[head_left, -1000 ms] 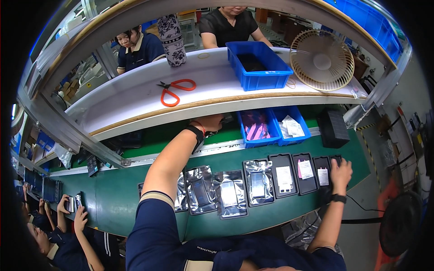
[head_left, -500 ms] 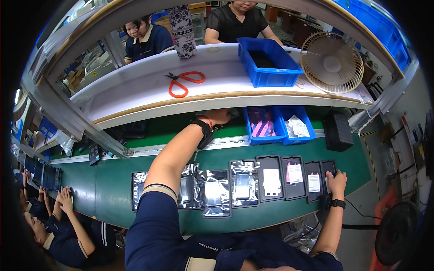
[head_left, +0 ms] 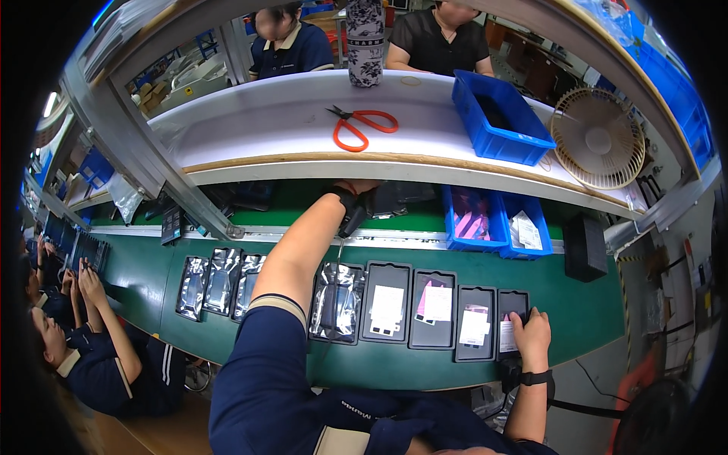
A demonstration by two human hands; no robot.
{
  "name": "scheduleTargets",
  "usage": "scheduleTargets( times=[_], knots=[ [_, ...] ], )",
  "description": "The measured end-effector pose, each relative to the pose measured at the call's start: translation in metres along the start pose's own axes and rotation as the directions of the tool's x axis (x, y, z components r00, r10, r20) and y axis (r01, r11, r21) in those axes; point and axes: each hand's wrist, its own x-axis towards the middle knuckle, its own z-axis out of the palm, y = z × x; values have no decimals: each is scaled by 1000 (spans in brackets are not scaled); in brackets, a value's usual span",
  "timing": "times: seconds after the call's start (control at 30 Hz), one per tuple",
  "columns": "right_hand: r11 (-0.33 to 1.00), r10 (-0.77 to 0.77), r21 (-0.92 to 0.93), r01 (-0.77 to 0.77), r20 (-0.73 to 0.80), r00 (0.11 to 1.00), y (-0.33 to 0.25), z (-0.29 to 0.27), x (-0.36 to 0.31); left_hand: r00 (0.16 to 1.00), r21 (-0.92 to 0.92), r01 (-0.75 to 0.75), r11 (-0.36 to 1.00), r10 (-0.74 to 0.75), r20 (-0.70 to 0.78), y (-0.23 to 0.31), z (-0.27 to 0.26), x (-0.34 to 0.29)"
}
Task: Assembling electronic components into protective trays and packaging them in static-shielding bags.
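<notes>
My left hand [head_left: 362, 186] reaches under the shelf; its fingers are hidden behind the shelf edge, beside dark shiny pouches [head_left: 394, 201]. My right hand [head_left: 532, 332] grips the right edge of a small black tray [head_left: 513, 298] at the right end of a row, its thumb over the tray near a white label. Left of it lie black trays holding white labels, one label [head_left: 475, 326] in the nearest tray and another over a pink piece [head_left: 422, 302]. Farther left, several trays hold silver pouches [head_left: 338, 299], partly covered by my left arm.
On the shelf [head_left: 258, 168] are red-handled cutters [head_left: 367, 121], a patterned bottle [head_left: 365, 45], a blue bin [head_left: 504, 121] and a fan [head_left: 597, 140]. Beneath stand a blue bin of pink pieces [head_left: 472, 220], one with white papers [head_left: 526, 227] and a black block [head_left: 585, 246]. Co-workers sit across and left.
The view has turned, so the shelf things sit farther right. My left hand has moved left from the blue bins and farther under the shelf. My right hand stays at the end tray.
</notes>
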Motion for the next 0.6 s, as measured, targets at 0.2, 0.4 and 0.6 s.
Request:
scheduleTargets(
  times=[0.2, 0.4, 0.6],
  knots=[
    [985, -173, -54, 167, -167, 971, -38, -34, 4, 993, -179, 115, 977, -111, 31, 8, 14, 4],
    [915, -338, 217, 341, -53, 940, -75, -39, 8, 989, -185, 62, 981, -86, -122, 13, 2, -7],
    [802, -536, 285, 524, -43, 843, -125, -38, 34, 934, -714, 354, 604, -269, 236, 0, -40, -43]
  ],
)
